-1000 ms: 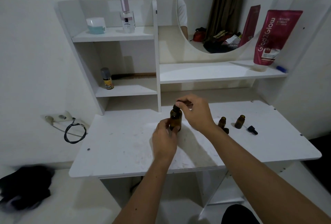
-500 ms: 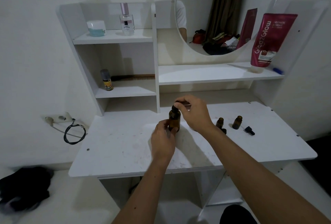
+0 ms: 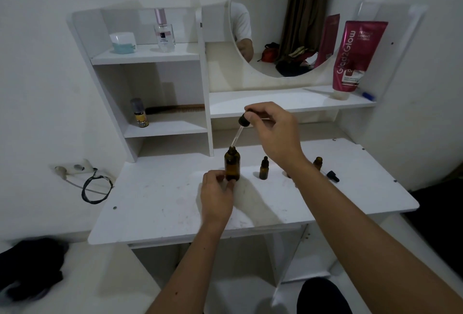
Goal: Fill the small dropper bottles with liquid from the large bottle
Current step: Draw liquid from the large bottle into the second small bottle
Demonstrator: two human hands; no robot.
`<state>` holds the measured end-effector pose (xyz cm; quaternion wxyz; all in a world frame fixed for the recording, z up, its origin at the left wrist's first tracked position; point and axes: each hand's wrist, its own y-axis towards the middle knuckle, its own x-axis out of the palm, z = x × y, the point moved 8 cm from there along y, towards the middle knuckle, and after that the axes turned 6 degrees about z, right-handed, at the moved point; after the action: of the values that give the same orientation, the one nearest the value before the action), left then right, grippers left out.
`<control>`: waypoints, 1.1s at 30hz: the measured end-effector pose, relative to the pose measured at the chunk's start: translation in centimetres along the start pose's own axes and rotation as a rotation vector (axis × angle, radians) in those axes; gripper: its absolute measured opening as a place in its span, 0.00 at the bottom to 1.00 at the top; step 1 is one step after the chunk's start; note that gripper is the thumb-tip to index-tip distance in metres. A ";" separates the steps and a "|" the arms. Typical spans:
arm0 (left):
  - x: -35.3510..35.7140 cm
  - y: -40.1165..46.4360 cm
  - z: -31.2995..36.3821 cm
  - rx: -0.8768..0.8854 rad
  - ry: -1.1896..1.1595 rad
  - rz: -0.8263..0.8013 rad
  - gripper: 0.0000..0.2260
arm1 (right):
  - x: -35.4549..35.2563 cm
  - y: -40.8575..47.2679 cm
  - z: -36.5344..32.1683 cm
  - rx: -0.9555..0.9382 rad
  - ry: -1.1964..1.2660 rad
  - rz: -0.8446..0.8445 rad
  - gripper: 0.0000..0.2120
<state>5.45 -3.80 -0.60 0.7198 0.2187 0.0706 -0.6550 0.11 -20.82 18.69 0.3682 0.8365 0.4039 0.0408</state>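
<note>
white vanity desk (image 3: pixel 155 203), scuffed top, against a white wall. large amber bottle (image 3: pixel 232 166) stood upright near desk centre, mouth open. left hand (image 3: pixel 217 197) pinched its base, fingers closed on the glass. right hand (image 3: pixel 271 132) held the dropper (image 3: pixel 241 128) by its black cap, glass tube tilted, tip just at the bottle's mouth. capped small dropper bottle (image 3: pixel 263 168) stood just right of the large one. second small bottle (image 3: pixel 317 162), uncapped, showed beyond the right wrist, which partly hid that patch of desk. loose dropper cap (image 3: pixel 332 176) lay beside it. shelves behind: perfume bottle (image 3: pixel 164 32), white jar (image 3: pixel 123 42), comb (image 3: pixel 175 108), pink tube (image 3: pixel 355 55). round mirror (image 3: pixel 298 12) above.
</note>
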 end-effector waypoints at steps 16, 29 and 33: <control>7.2 -4.7 4.8 0.209 -0.092 -0.246 0.14 | -15.7 -2.1 7.7 0.181 -0.171 0.169 0.08; 14.5 -4.7 8.1 0.199 0.026 -0.299 0.24 | -14.0 -2.2 10.1 0.202 -0.122 0.147 0.05; 15.4 -3.9 8.6 0.229 0.018 -0.281 0.16 | -13.3 -1.9 10.6 0.154 -0.138 0.124 0.05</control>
<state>2.08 -21.58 0.25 0.5910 0.2930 0.0317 -0.7509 -6.18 -35.57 12.79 0.3266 0.8865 0.3268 -0.0254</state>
